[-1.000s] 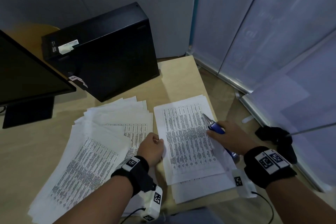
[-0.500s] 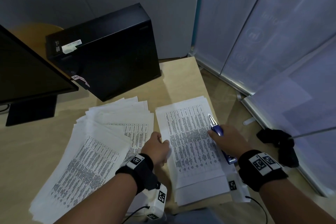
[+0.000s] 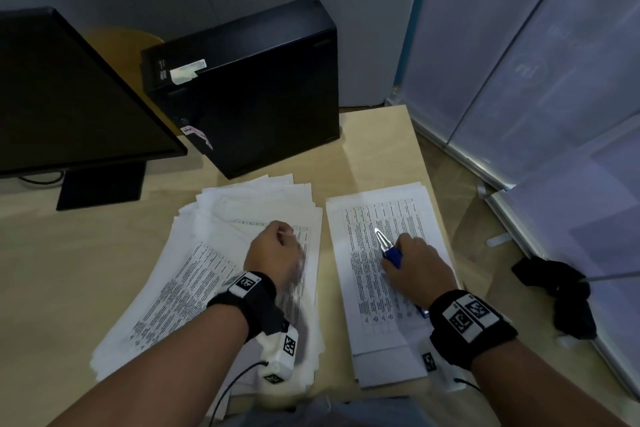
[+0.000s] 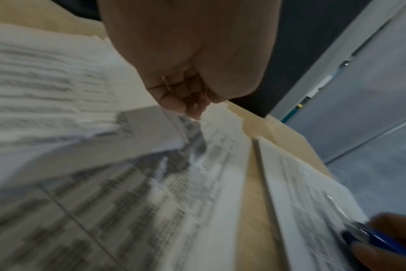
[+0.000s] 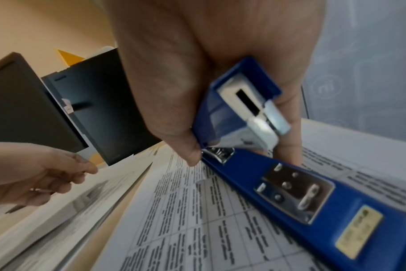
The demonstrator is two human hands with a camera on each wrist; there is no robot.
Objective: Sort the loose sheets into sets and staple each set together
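The right hand (image 3: 415, 267) clasps the stapler (image 5: 290, 165); the left hand (image 3: 273, 250), loosely curled, holds nothing above the loose sheets (image 3: 194, 274). Beneath the right grip, the set (image 3: 377, 288) may skew, since nothing pins it.

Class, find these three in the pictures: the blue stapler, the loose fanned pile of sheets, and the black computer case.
blue stapler (image 5: 297, 185): right wrist view, on its blue base.
fanned pile of sheets (image 3: 194, 274): head view, on a printed top sheet.
black computer case (image 3: 263, 87): head view, on its broad side.
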